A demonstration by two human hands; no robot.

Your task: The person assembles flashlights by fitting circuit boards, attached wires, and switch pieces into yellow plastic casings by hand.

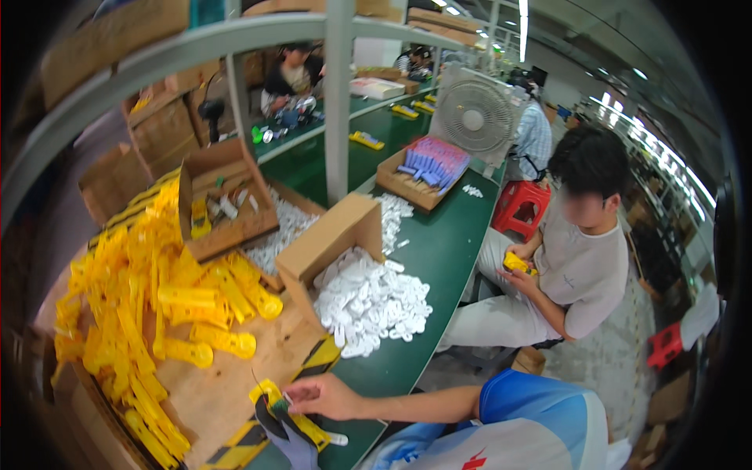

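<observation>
The left hand (288,440), in a dark glove, is closed around a yellow part (269,392) at the near edge of the wooden board (227,392), just over the black-and-yellow tape (317,359). The right hand (325,396) is bare and reaches in from the blue-and-white sleeve (533,411). Its fingers are drawn narrow against the same part and seem to pinch it, though the contact is too small to be sure. A heap of yellow parts (149,305) lies to the left. A pile of white pieces (372,301) spills from a box (329,239) onto the green bench (446,243). Across the bench a seated person (580,258) holds a yellow item (518,264). A fan (474,117) stands behind.
</observation>
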